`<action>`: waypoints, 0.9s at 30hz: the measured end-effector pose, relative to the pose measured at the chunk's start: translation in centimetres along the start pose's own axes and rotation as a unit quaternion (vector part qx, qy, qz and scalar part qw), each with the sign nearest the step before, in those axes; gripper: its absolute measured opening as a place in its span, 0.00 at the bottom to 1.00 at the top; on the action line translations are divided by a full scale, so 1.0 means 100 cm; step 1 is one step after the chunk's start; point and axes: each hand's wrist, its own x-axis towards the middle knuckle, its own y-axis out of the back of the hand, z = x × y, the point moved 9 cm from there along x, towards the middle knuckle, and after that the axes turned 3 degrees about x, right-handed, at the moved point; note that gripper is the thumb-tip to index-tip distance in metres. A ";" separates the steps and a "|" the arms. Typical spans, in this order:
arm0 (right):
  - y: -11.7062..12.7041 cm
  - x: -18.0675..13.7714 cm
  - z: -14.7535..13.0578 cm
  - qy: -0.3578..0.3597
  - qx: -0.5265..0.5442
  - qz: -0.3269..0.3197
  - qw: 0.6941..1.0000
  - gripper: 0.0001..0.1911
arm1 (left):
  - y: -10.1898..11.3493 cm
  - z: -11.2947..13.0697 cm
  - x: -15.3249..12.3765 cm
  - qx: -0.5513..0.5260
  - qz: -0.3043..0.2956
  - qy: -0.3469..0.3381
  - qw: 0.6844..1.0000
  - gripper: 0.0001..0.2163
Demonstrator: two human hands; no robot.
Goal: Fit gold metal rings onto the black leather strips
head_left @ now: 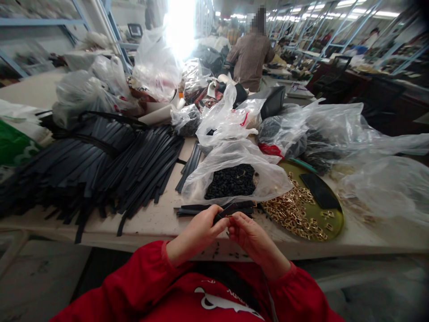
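Below centre in the frame, the left hand [200, 228] is pinching a narrow, flat, black leather-like strip [228, 209], probably light, bendable and slightly slick, best taken near its end; rightward, the right hand [251, 233] is bringing its fingertips close beside it, their exact hold being hidden.

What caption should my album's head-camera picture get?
Left hand holding a black strip, right hand close by, near golden buckles.

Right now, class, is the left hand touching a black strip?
Touching: the head view shows the left hand pinching a black strip with no visible gap.
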 end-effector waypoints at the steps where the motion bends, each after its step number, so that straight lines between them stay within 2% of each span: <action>1: 0.004 0.001 -0.002 0.005 0.021 0.018 1.000 0.11 | -0.001 -0.002 -0.002 -0.001 -0.010 0.005 1.000 0.13; 4: 0.010 0.003 -0.007 0.033 0.056 0.049 0.997 0.12 | -0.003 -0.009 -0.007 0.013 -0.031 0.014 0.999 0.14; 11: 0.014 0.002 -0.003 0.072 0.045 0.093 0.992 0.13 | -0.008 -0.011 -0.009 0.031 -0.013 -0.002 0.999 0.14; 15: 0.006 -0.006 -0.007 0.127 -0.051 0.087 0.987 0.12 | -0.010 -0.004 -0.011 0.027 -0.013 -0.020 0.999 0.14; 19: -0.002 -0.017 -0.022 0.207 -0.171 0.097 0.958 0.10 | -0.010 0.000 -0.014 0.021 0.005 -0.022 1.000 0.11; 24: 0.007 -0.019 -0.025 0.201 -0.083 0.127 0.968 0.11 | -0.009 -0.003 -0.016 0.019 -0.002 0.012 1.000 0.09; 27: -0.001 -0.018 -0.020 0.196 -0.123 0.098 0.968 0.10 | -0.010 -0.001 -0.016 -0.060 -0.016 0.008 0.998 0.09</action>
